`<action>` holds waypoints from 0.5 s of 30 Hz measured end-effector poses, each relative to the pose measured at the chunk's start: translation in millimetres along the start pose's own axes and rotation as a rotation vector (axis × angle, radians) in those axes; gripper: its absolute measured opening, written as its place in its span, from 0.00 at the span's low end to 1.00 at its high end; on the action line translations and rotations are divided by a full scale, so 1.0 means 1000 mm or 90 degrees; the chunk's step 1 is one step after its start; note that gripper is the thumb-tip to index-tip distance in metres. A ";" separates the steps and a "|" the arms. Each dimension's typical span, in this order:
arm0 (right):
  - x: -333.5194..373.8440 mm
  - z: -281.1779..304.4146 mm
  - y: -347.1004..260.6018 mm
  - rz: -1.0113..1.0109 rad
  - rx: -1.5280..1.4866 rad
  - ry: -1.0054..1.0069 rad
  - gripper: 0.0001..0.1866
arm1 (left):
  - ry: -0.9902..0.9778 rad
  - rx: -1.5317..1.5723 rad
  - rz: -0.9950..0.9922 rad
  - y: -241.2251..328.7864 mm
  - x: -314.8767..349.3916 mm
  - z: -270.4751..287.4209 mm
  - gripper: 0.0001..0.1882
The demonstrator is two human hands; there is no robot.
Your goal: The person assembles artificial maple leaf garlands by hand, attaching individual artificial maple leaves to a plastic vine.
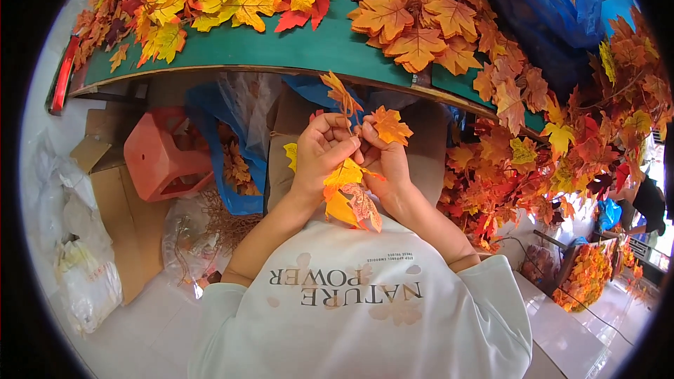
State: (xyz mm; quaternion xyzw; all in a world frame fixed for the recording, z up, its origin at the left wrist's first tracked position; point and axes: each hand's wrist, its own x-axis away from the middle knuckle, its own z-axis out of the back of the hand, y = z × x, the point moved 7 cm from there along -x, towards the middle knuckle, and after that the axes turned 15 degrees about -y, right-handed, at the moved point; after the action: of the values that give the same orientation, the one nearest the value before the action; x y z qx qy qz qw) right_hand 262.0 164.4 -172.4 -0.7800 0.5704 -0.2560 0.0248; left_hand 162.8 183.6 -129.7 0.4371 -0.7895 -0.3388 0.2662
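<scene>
In front of my chest, my left hand [321, 154] is closed on an artificial maple-leaf spray [344, 174], its yellow, orange and speckled leaves hanging below the fingers. An orange leaf [342, 95] stands up above that hand. Close beside it, my right hand [388, 161] is closed too, its fingertips pinching near the stem, with an orange-yellow leaf [392, 127] sticking out on top. The fingertips of both hands nearly meet around the thin stem, and the exact joint between them is hidden by the fingers.
Ahead is a green-topped table [295, 45], bearing heaps of yellow, red and orange leaves [414, 24]. Leafy branches [533, 161] crowd the right side. At left are a red plastic stool [168, 154], a blue bag [242, 196], cardboard [130, 231] and clear plastic bags [84, 267].
</scene>
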 end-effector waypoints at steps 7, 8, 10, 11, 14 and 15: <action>0.001 -0.001 -0.001 0.006 0.013 -0.023 0.09 | 0.013 -0.005 0.025 -0.004 -0.002 0.002 0.12; 0.000 0.000 0.000 0.008 0.009 -0.015 0.09 | 0.008 -0.017 0.026 -0.004 -0.002 0.002 0.12; 0.000 0.003 0.000 0.010 0.006 -0.006 0.10 | 0.001 -0.028 0.027 -0.004 -0.003 0.001 0.12; 0.000 0.004 -0.001 0.013 0.002 -0.013 0.10 | 0.000 -0.025 0.030 -0.004 -0.003 0.001 0.12; -0.001 0.005 0.001 0.018 0.002 -0.023 0.09 | -0.001 -0.024 0.036 -0.005 -0.002 0.002 0.13; -0.001 0.005 0.000 0.023 0.007 -0.026 0.09 | -0.001 -0.025 0.040 -0.006 -0.003 0.003 0.13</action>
State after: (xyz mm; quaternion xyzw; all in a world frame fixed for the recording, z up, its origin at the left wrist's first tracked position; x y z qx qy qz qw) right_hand 263.7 163.7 -177.4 -0.7747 0.5823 -0.2424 0.0454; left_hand 165.1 184.5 -136.8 0.4065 -0.7963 -0.3461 0.2845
